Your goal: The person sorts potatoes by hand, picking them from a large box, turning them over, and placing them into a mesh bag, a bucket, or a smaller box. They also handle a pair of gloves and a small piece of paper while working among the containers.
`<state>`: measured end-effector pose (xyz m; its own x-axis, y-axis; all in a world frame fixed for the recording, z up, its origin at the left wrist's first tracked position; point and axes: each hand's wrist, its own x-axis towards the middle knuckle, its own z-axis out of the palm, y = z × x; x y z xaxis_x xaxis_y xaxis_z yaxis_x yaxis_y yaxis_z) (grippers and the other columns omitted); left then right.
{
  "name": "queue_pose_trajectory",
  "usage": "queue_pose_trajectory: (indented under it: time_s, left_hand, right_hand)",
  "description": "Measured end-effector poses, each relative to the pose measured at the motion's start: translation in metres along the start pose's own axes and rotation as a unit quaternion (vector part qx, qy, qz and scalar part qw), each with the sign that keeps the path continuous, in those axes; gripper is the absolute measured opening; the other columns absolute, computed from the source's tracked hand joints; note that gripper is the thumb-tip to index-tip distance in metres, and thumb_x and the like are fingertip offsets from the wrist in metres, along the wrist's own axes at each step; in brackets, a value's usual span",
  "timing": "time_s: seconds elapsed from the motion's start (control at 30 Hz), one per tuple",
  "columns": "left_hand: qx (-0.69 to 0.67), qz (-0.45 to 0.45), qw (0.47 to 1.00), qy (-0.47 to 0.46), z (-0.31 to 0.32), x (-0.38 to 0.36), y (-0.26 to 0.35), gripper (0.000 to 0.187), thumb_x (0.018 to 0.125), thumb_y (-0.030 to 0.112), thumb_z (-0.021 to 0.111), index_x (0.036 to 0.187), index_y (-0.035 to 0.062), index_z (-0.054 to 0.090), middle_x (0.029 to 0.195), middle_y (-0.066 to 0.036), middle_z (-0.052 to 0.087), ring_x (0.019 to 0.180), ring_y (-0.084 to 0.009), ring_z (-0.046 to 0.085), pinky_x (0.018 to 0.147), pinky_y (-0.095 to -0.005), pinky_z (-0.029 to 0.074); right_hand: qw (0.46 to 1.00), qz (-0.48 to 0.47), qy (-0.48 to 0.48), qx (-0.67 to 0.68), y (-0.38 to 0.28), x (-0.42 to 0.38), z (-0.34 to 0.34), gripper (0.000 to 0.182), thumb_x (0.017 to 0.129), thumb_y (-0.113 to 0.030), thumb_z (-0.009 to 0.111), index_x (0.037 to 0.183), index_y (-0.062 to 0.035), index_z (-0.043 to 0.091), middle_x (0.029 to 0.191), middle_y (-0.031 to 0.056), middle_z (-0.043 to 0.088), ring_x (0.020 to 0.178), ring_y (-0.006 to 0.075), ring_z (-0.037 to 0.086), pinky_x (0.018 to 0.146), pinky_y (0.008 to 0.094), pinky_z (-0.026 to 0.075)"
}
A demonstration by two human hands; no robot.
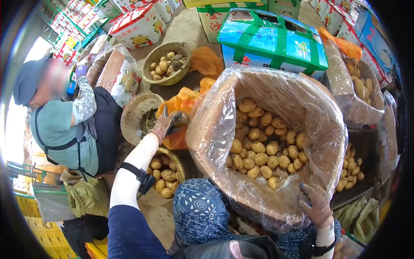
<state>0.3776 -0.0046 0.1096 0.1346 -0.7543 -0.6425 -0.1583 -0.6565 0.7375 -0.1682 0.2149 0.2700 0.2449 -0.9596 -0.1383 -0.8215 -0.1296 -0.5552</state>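
Note:
A large carton lined with clear plastic stands in front of me, with many potatoes heaped inside. My right hand, in a grey-palmed work glove, rests on the carton's near right rim, fingers apart against the plastic liner. To the carton's left, my gloved left hand is over an orange net bag, beside a shallow basin with dark plant scraps. Its fingers look apart and I make out nothing held, though the dark palm is partly blurred. Below that arm sits a basin of potatoes.
Another basin of potatoes stands farther back. A blue carton with green tape is behind the lined one. More potatoes lie in a container at right. A co-worker sits at left by another lined carton.

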Motion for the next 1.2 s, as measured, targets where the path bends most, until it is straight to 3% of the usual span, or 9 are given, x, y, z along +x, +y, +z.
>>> queue_pose_trajectory:
  time_s: [0.07, 0.1, 0.2, 0.4, 0.47, 0.53, 0.77, 1.07, 1.2]
  left_hand:
    - [0.209, 0.347, 0.889, 0.215, -0.010, 0.055, -0.037, 0.089, 0.088, 0.021, 0.070, 0.156, 0.0178, 0.013, 0.139, -0.012, 0.050, 0.115, -0.0216, 0.058, 0.096, -0.0284, 0.049]
    - [0.115, 0.279, 0.942, 0.148, 0.023, -0.008, 0.011, 0.071, 0.080, 0.020, 0.073, 0.145, 0.0133, 0.044, 0.145, -0.024, 0.042, 0.131, -0.0378, 0.046, 0.111, -0.0362, 0.036]
    - [0.448, 0.297, 0.822, 0.187, 0.032, 0.003, 0.002, 0.071, 0.078, 0.015, 0.072, 0.143, 0.0134, 0.046, 0.145, -0.025, 0.042, 0.132, -0.0402, 0.044, 0.112, -0.0383, 0.036]
    - [0.413, 0.397, 0.810, 0.124, 0.052, 0.005, 0.010, 0.049, 0.079, 0.022, 0.069, 0.126, 0.0151, 0.060, 0.135, -0.021, 0.051, 0.120, -0.0428, 0.050, 0.104, -0.0460, 0.041]
    - [0.485, 0.286, 0.822, 0.086, 0.055, 0.003, 0.026, 0.038, 0.081, 0.025, 0.067, 0.118, 0.0166, 0.065, 0.130, -0.018, 0.054, 0.116, -0.0406, 0.051, 0.100, -0.0457, 0.042]
    - [0.563, 0.308, 0.751, 0.154, 0.058, 0.018, 0.021, 0.030, 0.085, 0.027, 0.062, 0.112, 0.0182, 0.067, 0.126, -0.015, 0.055, 0.117, -0.0381, 0.050, 0.098, -0.0462, 0.043]
    - [0.718, 0.281, 0.615, 0.167, 0.070, 0.059, -0.001, 0.062, 0.094, 0.040, 0.044, 0.151, 0.0154, 0.033, 0.159, -0.012, 0.023, 0.143, -0.0411, 0.023, 0.115, -0.0582, 0.017]
    - [0.437, 0.442, 0.774, 0.121, 0.057, -0.020, 0.015, 0.038, 0.083, 0.019, 0.063, 0.119, 0.0046, 0.061, 0.112, -0.016, 0.061, 0.108, -0.0378, 0.054, 0.097, -0.0455, 0.041]
    - [0.507, 0.470, 0.719, 0.076, 0.062, -0.057, 0.022, 0.041, 0.083, 0.013, 0.063, 0.123, 0.0026, 0.059, 0.117, -0.018, 0.062, 0.112, -0.0384, 0.054, 0.096, -0.0437, 0.044]
  right_hand:
    - [1.000, -0.008, -0.001, 0.010, -0.002, 0.003, 0.003, 0.041, 0.075, -0.011, 0.073, 0.114, -0.0024, 0.064, 0.097, 0.0164, 0.065, 0.090, 0.0359, 0.063, 0.080, 0.0442, 0.050]
    - [1.000, -0.010, -0.003, 0.009, -0.003, 0.003, 0.003, 0.041, 0.076, -0.011, 0.073, 0.114, -0.0024, 0.064, 0.097, 0.0164, 0.065, 0.089, 0.0360, 0.063, 0.080, 0.0443, 0.050]
    - [1.000, -0.010, -0.015, 0.002, 0.002, 0.003, 0.005, 0.041, 0.076, -0.012, 0.073, 0.114, -0.0023, 0.063, 0.097, 0.0164, 0.065, 0.089, 0.0359, 0.062, 0.080, 0.0443, 0.050]
    - [0.999, -0.022, -0.024, -0.009, -0.002, 0.003, 0.002, 0.041, 0.076, -0.015, 0.072, 0.114, -0.0031, 0.063, 0.098, 0.0161, 0.064, 0.090, 0.0356, 0.061, 0.080, 0.0445, 0.049]
    - [0.999, -0.015, -0.015, -0.024, -0.007, 0.001, -0.002, 0.040, 0.077, -0.016, 0.072, 0.114, -0.0035, 0.063, 0.098, 0.0159, 0.064, 0.090, 0.0356, 0.061, 0.080, 0.0447, 0.048]
    - [0.999, -0.026, -0.019, -0.024, -0.008, 0.002, -0.004, 0.040, 0.078, -0.017, 0.072, 0.114, -0.0041, 0.063, 0.097, 0.0155, 0.063, 0.089, 0.0356, 0.061, 0.080, 0.0447, 0.048]
    - [0.999, -0.013, -0.028, -0.038, 0.000, -0.006, 0.001, 0.038, 0.083, -0.022, 0.070, 0.117, -0.0073, 0.063, 0.103, 0.0135, 0.065, 0.093, 0.0330, 0.062, 0.082, 0.0432, 0.049]
    - [0.999, -0.021, -0.032, -0.025, -0.003, -0.012, -0.007, 0.050, 0.072, -0.015, 0.078, 0.119, -0.0062, 0.062, 0.104, 0.0144, 0.064, 0.095, 0.0344, 0.061, 0.082, 0.0435, 0.049]
    - [0.997, -0.044, -0.060, -0.031, -0.002, -0.019, -0.012, 0.043, 0.081, -0.024, 0.074, 0.119, -0.0099, 0.059, 0.111, 0.0120, 0.063, 0.098, 0.0311, 0.061, 0.083, 0.0430, 0.049]
